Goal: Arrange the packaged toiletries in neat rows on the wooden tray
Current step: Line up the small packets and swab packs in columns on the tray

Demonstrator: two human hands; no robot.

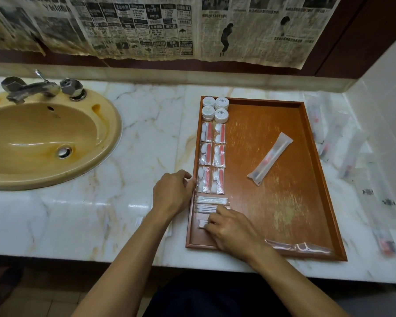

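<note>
A wooden tray [284, 202] sits right of centre in the frame on a marble counter [135, 156], with a yellow sink [44, 138] and its tap [32, 88] at the upper left. Down the tray's left side run two neat columns: four round white tubs [215, 108] at the top, then six small sachets with pink and white contents [212, 156] in three pairs, then two packets of cotton buds [212, 203] lying crosswise. The right hand [231, 232] lies low in the tray, its fingers curled down onto a small white packet [202, 224] below the cotton buds, pinching it at its edge. The left hand [173, 193] rests against the tray's left rim, fingers loosely bent and holding nothing. A long toothbrush packet [270, 159] lies slanted in the middle of the tray, apart from the rows. A clear packet [300, 247] lies along the tray's lower edge. More clear packets [343, 143], blurred, lie on the counter right of the tray.
</note>
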